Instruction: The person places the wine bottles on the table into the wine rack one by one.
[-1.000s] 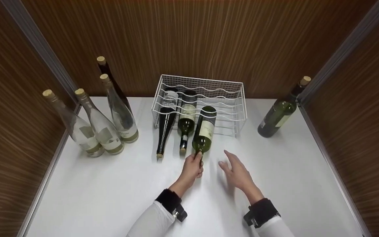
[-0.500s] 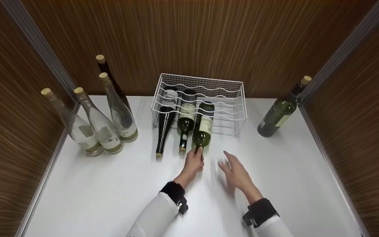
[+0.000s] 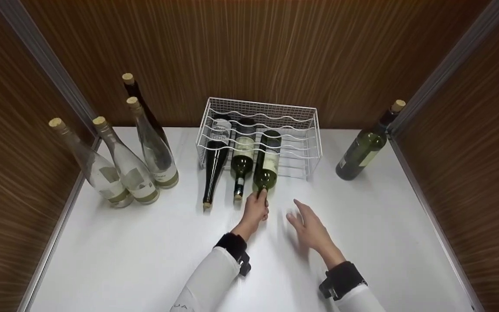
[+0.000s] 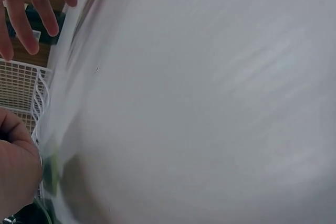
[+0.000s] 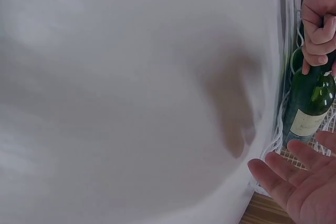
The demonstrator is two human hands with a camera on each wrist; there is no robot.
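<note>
My left hand (image 3: 254, 209) grips the neck of a green wine bottle (image 3: 269, 162) whose base lies inside the white wire wine rack (image 3: 284, 151). In the right wrist view the fingers of that hand (image 5: 319, 35) curl round the neck of the bottle (image 5: 307, 95), with its cream label showing. To the right, over the table, my right hand (image 3: 312, 227) is held with fingers extended and holds nothing. Two corked bottles, a dark slim bottle (image 3: 215, 169) and a green wine bottle (image 3: 243, 156), lie in the rack's left slots with necks toward me.
Three clear corked bottles (image 3: 133, 173) and a dark bottle (image 3: 145, 106) stand at the left. A green corked wine bottle (image 3: 362, 149) stands at the back right. Wood-grain walls (image 3: 249, 47) enclose the white table (image 3: 145, 255) at the back and both sides.
My left hand has moved forward, sliding the green wine bottle deeper into the rack. The right hand has stayed nearly in place, with its fingers extended.
</note>
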